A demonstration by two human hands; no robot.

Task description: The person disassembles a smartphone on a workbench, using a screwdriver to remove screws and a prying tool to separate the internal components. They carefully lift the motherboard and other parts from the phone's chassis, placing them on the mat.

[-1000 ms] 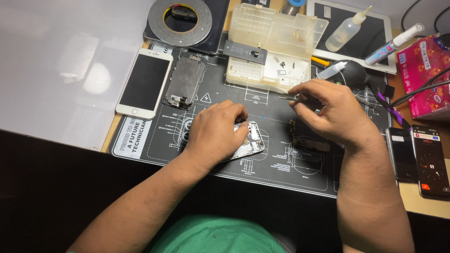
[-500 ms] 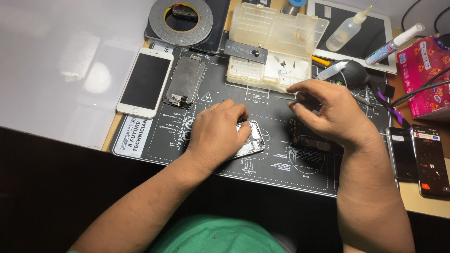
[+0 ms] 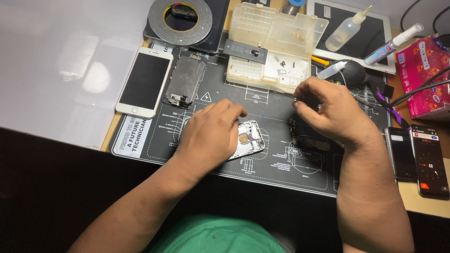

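The left hand (image 3: 211, 136) lies palm down, forearm slanting in from the lower left, its fingers spread flat over an opened silver phone housing (image 3: 249, 139) in the middle of the dark repair mat (image 3: 276, 164) on the table. The right hand (image 3: 330, 112) hovers above the mat, wrist bent, fingers pinched narrow around a thin metal tool (image 3: 287, 95) pointing left, just beside the clear plastic parts box (image 3: 276, 44). A small circuit board (image 3: 304, 138) lies under that hand. A white phone (image 3: 144, 82) rests at the mat's left edge.
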